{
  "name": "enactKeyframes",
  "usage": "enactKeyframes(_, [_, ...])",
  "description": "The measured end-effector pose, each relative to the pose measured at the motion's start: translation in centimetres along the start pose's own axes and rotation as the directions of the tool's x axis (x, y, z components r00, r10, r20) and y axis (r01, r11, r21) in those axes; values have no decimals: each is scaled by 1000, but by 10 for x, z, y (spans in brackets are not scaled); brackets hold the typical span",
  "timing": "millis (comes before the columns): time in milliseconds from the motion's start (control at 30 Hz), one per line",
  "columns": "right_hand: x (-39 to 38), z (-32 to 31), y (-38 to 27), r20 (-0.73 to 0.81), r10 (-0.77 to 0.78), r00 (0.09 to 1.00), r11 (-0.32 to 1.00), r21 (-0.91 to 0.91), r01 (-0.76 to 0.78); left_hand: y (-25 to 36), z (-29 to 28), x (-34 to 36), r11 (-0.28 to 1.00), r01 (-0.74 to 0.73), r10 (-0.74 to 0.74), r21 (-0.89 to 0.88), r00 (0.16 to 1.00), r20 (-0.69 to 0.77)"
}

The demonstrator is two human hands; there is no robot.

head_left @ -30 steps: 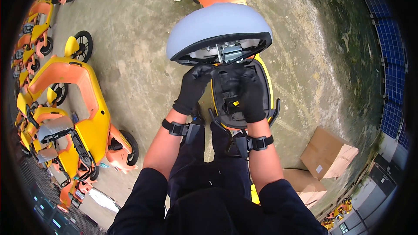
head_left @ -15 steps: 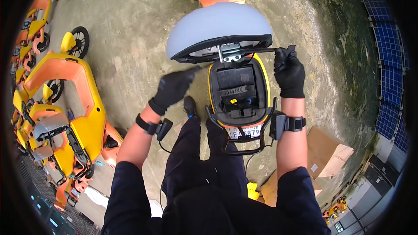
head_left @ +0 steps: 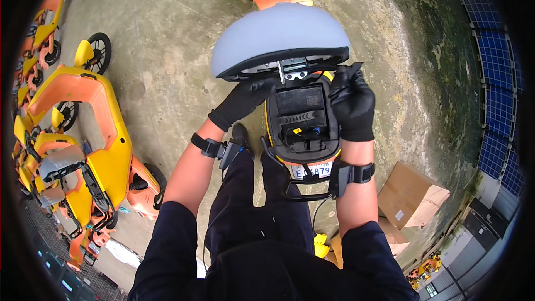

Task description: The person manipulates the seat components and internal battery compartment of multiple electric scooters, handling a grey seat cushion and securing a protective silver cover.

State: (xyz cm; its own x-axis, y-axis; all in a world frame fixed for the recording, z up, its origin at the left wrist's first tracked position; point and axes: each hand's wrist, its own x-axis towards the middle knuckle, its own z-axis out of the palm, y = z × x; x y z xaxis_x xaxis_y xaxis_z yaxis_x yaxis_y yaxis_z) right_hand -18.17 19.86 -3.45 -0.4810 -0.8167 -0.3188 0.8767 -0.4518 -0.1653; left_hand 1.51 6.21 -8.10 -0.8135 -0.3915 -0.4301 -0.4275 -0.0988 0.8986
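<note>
A grey scooter seat (head_left: 281,36) is tipped up on a metal hinge bracket (head_left: 294,70). Below it lies the uncovered compartment, a black battery (head_left: 301,100) with a moulded grip inside its yellow-rimmed housing. My left hand (head_left: 245,99), in a black glove, is at the left of the hinge under the seat's edge, its fingers closed; what they hold, if anything, is hidden. On the other side my right hand (head_left: 354,100), also gloved, pinches a thin black strip close to the seat's right lower corner. The strip's run toward the hinge is hard to make out.
Yellow and orange scooters (head_left: 108,161) stand in a row at the left. Cardboard boxes (head_left: 412,195) rest on the floor at my right. A black rear rack (head_left: 309,196) juts toward my legs, and blue panels (head_left: 496,89) line the right side.
My left hand has moved right and up to the hinge's left side. My right hand has come inward, closer to the housing; the black strip that stretched out to it no longer shows taut.
</note>
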Motion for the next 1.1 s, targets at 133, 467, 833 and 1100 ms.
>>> enactKeyframes(133, [-21,16,56,59,324,944,941,80,-328,2,-7,2,989,-1,49,-150,949,312])
enactKeyframes(467, [-41,-48,83,-134,170,976,725,-654,-216,28,20,13,944,97,12,-316,945,327])
enactKeyframes(833, [-12,-46,75,152,-228,962,19,-987,160,-4,29,12,639,57,119,-767,978,172])
enactKeyframes(1100, [2,-28,79,377,260,889,-325,-833,449,-9,11,7,552,183,78,-813,960,269])
